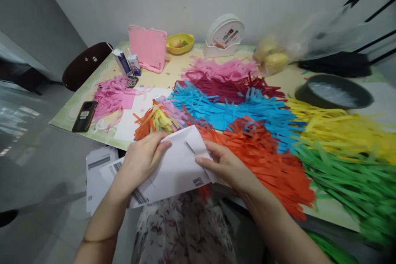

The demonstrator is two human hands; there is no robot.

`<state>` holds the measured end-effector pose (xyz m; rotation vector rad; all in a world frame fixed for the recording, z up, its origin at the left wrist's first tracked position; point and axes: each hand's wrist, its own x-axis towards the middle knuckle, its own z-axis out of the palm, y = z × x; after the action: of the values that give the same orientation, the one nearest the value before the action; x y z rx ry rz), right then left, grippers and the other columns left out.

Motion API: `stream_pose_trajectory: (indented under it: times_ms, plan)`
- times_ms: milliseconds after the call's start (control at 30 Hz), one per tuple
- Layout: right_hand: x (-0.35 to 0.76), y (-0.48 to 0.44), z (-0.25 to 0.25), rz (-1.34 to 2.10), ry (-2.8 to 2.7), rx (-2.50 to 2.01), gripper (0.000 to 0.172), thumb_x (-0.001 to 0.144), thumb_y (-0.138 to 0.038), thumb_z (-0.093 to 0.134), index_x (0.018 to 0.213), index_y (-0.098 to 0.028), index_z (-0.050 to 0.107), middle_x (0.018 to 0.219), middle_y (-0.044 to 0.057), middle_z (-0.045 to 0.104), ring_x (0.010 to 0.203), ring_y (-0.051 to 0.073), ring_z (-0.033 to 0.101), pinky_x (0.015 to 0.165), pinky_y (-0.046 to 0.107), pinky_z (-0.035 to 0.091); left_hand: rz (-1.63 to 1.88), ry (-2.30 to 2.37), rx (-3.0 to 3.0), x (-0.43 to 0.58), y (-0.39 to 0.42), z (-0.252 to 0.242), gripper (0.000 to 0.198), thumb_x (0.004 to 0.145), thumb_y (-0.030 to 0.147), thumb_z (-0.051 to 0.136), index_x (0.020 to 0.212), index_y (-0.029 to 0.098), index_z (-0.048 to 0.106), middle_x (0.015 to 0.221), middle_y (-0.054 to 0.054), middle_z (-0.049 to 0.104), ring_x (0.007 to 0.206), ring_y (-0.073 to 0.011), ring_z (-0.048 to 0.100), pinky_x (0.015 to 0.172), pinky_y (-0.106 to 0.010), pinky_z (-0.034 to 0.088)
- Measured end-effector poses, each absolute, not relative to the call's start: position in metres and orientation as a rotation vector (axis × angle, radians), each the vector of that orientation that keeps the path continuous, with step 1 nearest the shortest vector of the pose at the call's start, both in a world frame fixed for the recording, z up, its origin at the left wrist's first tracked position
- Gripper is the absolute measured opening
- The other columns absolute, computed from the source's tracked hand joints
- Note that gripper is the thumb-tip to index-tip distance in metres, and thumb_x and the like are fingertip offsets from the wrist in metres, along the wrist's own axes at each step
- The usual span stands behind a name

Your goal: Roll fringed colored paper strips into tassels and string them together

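A white printed paper sheet (177, 165) is held between my two hands above my lap, at the table's front edge. My left hand (147, 152) grips its left side, with the thumb on top. On the right side my right hand (221, 161) pinches the paper, where one edge looks folded over. Just behind the sheet lies a bunch of mixed orange, yellow and lilac paper strips (161, 116). Orange-red fringed strips (262, 156) spread beside my right hand. More printed white sheets (99, 173) lie below the table edge at left.
Blue strips (229, 109), dark red strips (222, 86), yellow strips (334, 123) and green strips (346, 181) cover much of the table. A phone (84, 116), pink strips (109, 95), drink cartons (122, 62), a pink tablet case (147, 47), a yellow bowl (180, 50) and a dark bowl (305, 95) stand around.
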<state>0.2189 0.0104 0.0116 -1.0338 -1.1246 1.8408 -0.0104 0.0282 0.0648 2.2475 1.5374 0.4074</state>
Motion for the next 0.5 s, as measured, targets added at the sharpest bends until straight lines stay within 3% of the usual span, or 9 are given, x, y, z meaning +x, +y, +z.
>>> stream_pose_trajectory:
  times_ms: [133, 300, 433, 500]
  plan:
    - [0.218, 0.011, 0.012, 1.793, -1.225, -1.048, 0.044, 0.087, -0.046, 0.061, 0.12, -0.017, 0.064, 0.096, 0.005, 0.071, 0.08, 0.018, 0.065, 0.067, 0.025, 0.051, 0.411, 1.617, 2.252, -0.007, 0.024, 0.061, 0.035, 0.1, 0.042, 0.033, 0.11, 0.021, 0.059, 0.106, -0.005, 0.069, 0.096, -0.021, 0.065, 0.077, -0.029, 0.045]
    - [0.217, 0.016, 0.009, 1.676, -1.32, -1.171, 0.042, 0.083, -0.047, 0.063, 0.109, -0.014, 0.066, 0.089, 0.005, 0.07, 0.074, 0.019, 0.063, 0.062, 0.026, 0.049, 0.41, 1.561, 2.174, -0.007, 0.022, 0.058, 0.034, 0.1, 0.04, 0.033, 0.108, 0.02, 0.06, 0.102, -0.005, 0.069, 0.093, -0.0208, 0.065, 0.076, -0.029, 0.045]
    - [0.211, 0.021, 0.011, 1.584, -1.545, -1.211, 0.03, 0.084, -0.043, 0.061, 0.093, -0.015, 0.067, 0.082, 0.003, 0.067, 0.07, 0.017, 0.06, 0.059, 0.024, 0.046, 0.481, 1.428, 2.058, -0.006, 0.025, 0.055, 0.035, 0.09, 0.046, 0.056, 0.115, 0.022, 0.06, 0.103, -0.003, 0.07, 0.088, -0.0198, 0.065, 0.072, -0.026, 0.045]
    - [0.207, 0.022, 0.014, 1.478, -1.726, -1.231, 0.025, 0.084, -0.04, 0.061, 0.082, -0.015, 0.066, 0.075, 0.001, 0.064, 0.068, 0.016, 0.057, 0.057, 0.022, 0.042, 0.54, 1.364, 1.977, -0.005, 0.027, 0.053, 0.034, 0.086, 0.045, 0.061, 0.107, 0.019, 0.065, 0.095, -0.002, 0.071, 0.081, -0.0178, 0.063, 0.068, -0.024, 0.045]
